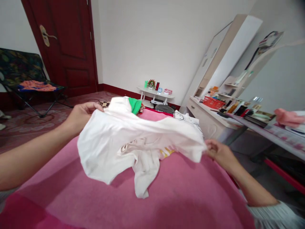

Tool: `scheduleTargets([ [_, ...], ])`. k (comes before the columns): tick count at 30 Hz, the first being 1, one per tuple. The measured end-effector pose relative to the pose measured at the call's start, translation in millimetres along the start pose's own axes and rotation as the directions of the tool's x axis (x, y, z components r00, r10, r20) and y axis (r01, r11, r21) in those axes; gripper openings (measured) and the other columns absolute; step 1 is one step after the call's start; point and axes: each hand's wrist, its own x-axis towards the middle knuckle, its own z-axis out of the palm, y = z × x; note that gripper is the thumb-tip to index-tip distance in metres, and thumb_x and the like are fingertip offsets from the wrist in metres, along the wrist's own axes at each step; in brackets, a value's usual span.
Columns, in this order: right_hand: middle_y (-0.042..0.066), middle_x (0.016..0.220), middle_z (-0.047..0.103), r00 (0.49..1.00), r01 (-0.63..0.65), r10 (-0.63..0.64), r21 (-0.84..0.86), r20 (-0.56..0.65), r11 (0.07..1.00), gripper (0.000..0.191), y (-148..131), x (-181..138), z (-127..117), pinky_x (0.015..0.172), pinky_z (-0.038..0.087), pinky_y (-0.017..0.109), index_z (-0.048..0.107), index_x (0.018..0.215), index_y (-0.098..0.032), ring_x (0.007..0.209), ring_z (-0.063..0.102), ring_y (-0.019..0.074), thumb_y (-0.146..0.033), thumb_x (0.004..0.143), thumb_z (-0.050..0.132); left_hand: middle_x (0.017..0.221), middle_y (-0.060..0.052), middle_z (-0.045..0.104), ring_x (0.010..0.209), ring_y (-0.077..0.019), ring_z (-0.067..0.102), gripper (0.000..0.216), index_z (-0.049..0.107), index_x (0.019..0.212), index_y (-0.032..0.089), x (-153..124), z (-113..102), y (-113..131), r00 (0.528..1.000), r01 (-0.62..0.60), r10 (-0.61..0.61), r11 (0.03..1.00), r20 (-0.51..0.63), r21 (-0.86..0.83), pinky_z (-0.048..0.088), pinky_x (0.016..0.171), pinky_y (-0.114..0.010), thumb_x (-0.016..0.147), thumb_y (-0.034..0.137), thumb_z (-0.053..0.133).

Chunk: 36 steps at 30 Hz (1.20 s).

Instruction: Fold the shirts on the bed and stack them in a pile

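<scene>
A white shirt (107,143) with a yellow print hangs loosely stretched between my two hands, above a pink cloth-covered surface (181,190). My left hand (83,116) pinches its upper left edge. At the far right end, my right hand (219,152) grips a corner of the fabric, slightly blurred. The shirt's neck opening and one sleeve droop in the middle, close to the pink cloth. Just behind it lie a green garment (135,105) and a bunched white one (120,105), partly hidden by the raised shirt.
A white garment with black lines (187,117) lies at the far right edge. On the right stands a dresser (194,106) with a red basket (213,102) and bottles. A low white table (156,91) is by the wall; a folding chair (21,68) stands left, near the door (69,41).
</scene>
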Motion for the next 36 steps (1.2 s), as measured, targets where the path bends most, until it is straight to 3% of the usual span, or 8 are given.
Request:
scheduleTargets([
  [2,-0.002,0.05,0.055,0.979,-0.057,0.087,-0.162,0.185,0.985,0.028,4,-14,-6,0.043,0.038,0.024,0.061,0.064,-0.019,0.046,0.049,0.0134,-0.041,0.054,0.074,0.077,0.001,0.066,0.067,-0.013,0.058,0.027,0.06,0.082,0.015,4,-15,-19,0.996,0.059,-0.068,0.988,0.056,0.143,0.049,0.066,-0.028,0.066,0.035,0.067],
  [7,0.001,0.061,0.059,0.91,-0.007,-0.035,-0.1,-0.413,0.995,0.032,-8,-22,-25,0.044,0.038,0.024,0.065,0.087,-0.022,0.049,0.049,0.0137,-0.047,0.066,0.069,0.087,0.0,0.066,0.079,-0.0161,0.059,0.017,0.063,0.083,0.019,1,-22,-23,0.989,-0.051,0.086,0.961,-0.119,0.272,0.047,0.076,-0.028,0.073,0.032,0.057],
  [15,0.002,0.062,0.063,0.954,-0.14,0.191,-0.217,0.233,0.966,0.031,-2,-8,31,0.041,0.04,0.023,0.061,0.08,-0.02,0.047,0.055,0.0143,-0.043,0.061,0.067,0.116,-0.008,0.063,0.098,-0.0224,0.06,0.061,0.05,0.129,0.02,-80,78,5,0.75,-0.255,-0.045,0.901,0.66,0.352,0.049,0.08,-0.03,0.073,0.04,0.062],
  [21,-0.003,0.052,0.055,0.679,0.036,0.318,-0.463,0.661,0.886,0.012,-30,13,84,0.036,0.034,0.019,0.059,0.065,-0.019,0.039,0.048,0.0102,-0.024,0.057,0.066,0.079,0.001,0.068,0.071,-0.0179,0.062,0.028,0.066,0.087,0.02,-83,67,34,0.51,-0.195,-0.278,0.885,0.814,0.424,0.041,0.053,-0.02,0.063,0.035,0.067],
  [23,-0.004,0.047,0.052,0.645,0.031,0.356,-0.489,0.676,0.872,0.014,-55,42,91,0.035,0.035,0.02,0.058,0.067,-0.017,0.036,0.048,0.0114,-0.023,0.058,0.066,0.073,0.002,0.066,0.066,-0.0168,0.061,0.026,0.065,0.081,0.019,-58,43,52,0.564,-0.182,-0.318,0.852,0.762,0.491,0.038,0.05,-0.02,0.064,0.038,0.066],
  [27,0.004,0.071,0.064,0.936,0.211,-0.12,-0.256,0.33,0.943,0.027,-116,120,107,0.051,0.049,0.025,0.06,0.09,-0.015,0.056,0.062,0.0177,-0.031,0.069,0.064,0.076,-0.002,0.064,0.073,-0.0206,0.06,0.031,0.064,0.088,0.018,9,5,83,0.97,-0.193,-0.004,0.603,0.244,0.774,0.042,0.062,-0.026,0.072,0.044,0.058],
  [31,0.014,0.133,0.049,0.91,0.415,-0.413,-0.103,0.038,0.904,0.069,-120,179,133,0.088,0.049,0.037,0.039,0.133,-0.019,0.11,0.057,0.0253,-0.033,0.072,0.066,0.108,-0.01,0.061,0.104,-0.0265,0.054,0.033,0.063,0.098,0.015,63,10,72,0.863,-0.339,0.495,0.412,0.105,0.846,0.042,0.091,-0.037,0.073,0.035,0.056],
  [36,0.019,0.126,0.056,0.991,0.118,-0.131,-0.498,0.009,0.859,0.054,-11,193,134,0.101,0.039,0.039,0.053,0.122,-0.009,0.119,0.052,0.0296,-0.031,0.074,0.065,0.131,-0.012,0.053,0.123,-0.0283,0.045,0.044,0.06,0.114,0.015,68,54,-34,0.888,-0.458,0.245,0.401,0.389,0.793,0.037,0.102,-0.039,0.073,0.031,0.056],
])
